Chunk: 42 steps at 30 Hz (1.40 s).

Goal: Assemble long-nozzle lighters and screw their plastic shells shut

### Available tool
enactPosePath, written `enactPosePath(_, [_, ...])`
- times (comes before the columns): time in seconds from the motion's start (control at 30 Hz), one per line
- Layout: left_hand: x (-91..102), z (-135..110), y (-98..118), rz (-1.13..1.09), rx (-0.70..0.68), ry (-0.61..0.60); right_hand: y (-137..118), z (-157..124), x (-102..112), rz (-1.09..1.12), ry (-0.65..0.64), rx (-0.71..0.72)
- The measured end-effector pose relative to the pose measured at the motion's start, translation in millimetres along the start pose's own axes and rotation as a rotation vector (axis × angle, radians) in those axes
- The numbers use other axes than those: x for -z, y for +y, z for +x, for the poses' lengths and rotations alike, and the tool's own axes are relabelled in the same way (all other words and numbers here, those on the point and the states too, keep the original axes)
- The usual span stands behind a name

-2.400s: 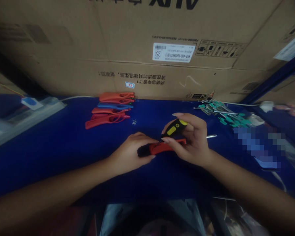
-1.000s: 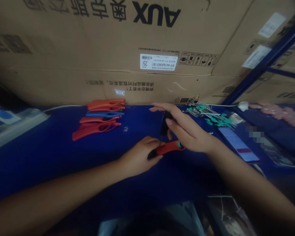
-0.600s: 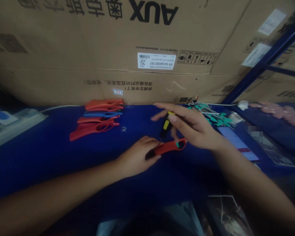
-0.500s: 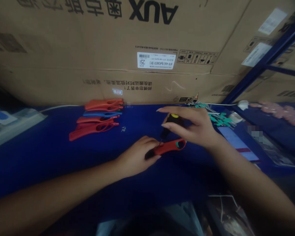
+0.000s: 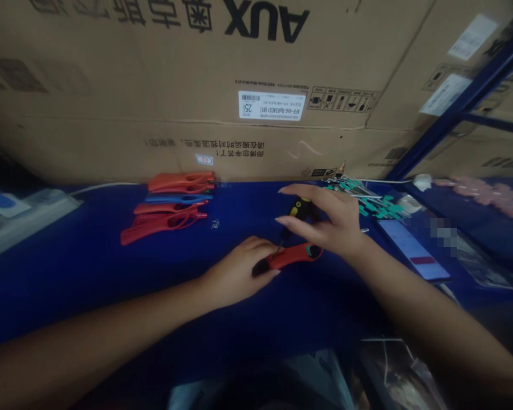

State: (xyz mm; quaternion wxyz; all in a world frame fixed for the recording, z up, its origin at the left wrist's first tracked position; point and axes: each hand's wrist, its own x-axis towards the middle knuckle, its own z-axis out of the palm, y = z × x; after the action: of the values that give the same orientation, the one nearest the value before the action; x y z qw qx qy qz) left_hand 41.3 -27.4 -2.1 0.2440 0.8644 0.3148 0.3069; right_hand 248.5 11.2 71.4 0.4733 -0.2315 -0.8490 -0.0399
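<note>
My left hand (image 5: 239, 270) pinches the dark end of a red plastic handle (image 5: 294, 256), shaped like a long-nosed gas lighter's body. A loop opening with a bit of teal inside shows at its right end. In my right hand (image 5: 331, 219) is a black and yellow screwdriver (image 5: 297, 213), its thin shaft slanting down to the red handle beside my left fingertips. My right thumb and forefinger are spread around the screwdriver's grip; the other fingers are mostly hidden. Whether the tip sits in a screw is too small to tell.
Several red, orange and blue lighter bodies (image 5: 166, 208) lie in a row at left. Teal pieces with metal rods (image 5: 376, 202) are heaped at back right, near a phone (image 5: 412, 250). A big carton (image 5: 175, 102) stands behind; plastic bags (image 5: 38, 213) lie far left.
My right hand has shifted slightly left, and the screwdriver's grip has turned, showing more yellow. My left hand and the red handle stay in place.
</note>
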Motion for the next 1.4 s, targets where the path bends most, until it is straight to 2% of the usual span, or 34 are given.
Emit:
enactPosePath(0.07, [0.2,0,0,-0.004,-0.002,-0.005,-3,1,2,0.072,-0.066,-0.016])
enactPosePath(0.17, [0.0,0,0,-0.012,-0.006,-0.016,-7,2,2,0.310,-0.225,-0.118])
enactPosePath(0.23, [-0.6,0,-1,-0.005,-0.004,-0.013,-8,2,1,0.314,-0.184,-0.100])
enactPosePath(0.3, [-1.3,-1,-2,0.011,0.000,0.000,-7,2,0,0.184,-0.051,0.004])
enactPosePath(0.37, [-1.4,-1,-2,0.024,-0.001,0.006,-8,2,1,0.103,-0.009,0.083])
enactPosePath(0.5, [-0.8,-1,-2,0.024,0.005,-0.012,-12,7,7,0.374,-0.292,-0.043])
enactPosePath(0.53, [-0.8,-1,-3,0.025,0.007,-0.013,-13,8,8,0.424,-0.324,-0.059])
enactPosePath(0.57, [-0.8,-1,-3,0.027,0.010,-0.016,-14,8,9,0.421,-0.308,-0.047])
enactPosePath(0.7, [-0.5,-1,-2,0.026,0.025,-0.033,-13,6,7,0.146,-0.068,0.105])
enactPosePath(0.77, [0.1,0,0,0.024,0.019,-0.018,-13,6,6,0.188,-0.105,0.053])
enactPosePath(0.83, [0.6,0,1,0.024,0.016,-0.010,-14,6,5,0.361,-0.227,-0.081])
enactPosePath(0.9, [0.2,0,1,0.020,0.016,-0.014,-12,6,4,0.439,-0.251,-0.141])
enactPosePath(1.03, [-1.6,-1,-2,0.013,0.004,0.001,-6,4,2,0.113,-0.010,0.075])
enactPosePath(1.07, [-1.7,-1,-2,0.013,0.006,0.002,-5,4,3,0.054,0.013,0.116])
enactPosePath(1.13, [-1.0,-1,-2,0.008,0.009,-0.004,-4,4,4,0.088,-0.044,0.120])
enactPosePath(1.2, [0.1,0,0,-0.004,0.006,-0.012,-6,5,6,0.260,-0.190,0.025])
enactPosePath(1.27, [0.5,0,0,-0.009,0.005,-0.019,-8,6,7,0.397,-0.282,-0.078])
enactPosePath(1.33, [-0.5,0,-1,-0.002,0.007,-0.014,-8,7,7,0.373,-0.228,-0.082])
enactPosePath(1.4, [-2.0,-1,-3,0.007,0.001,0.000,-7,6,5,0.216,-0.087,0.020])
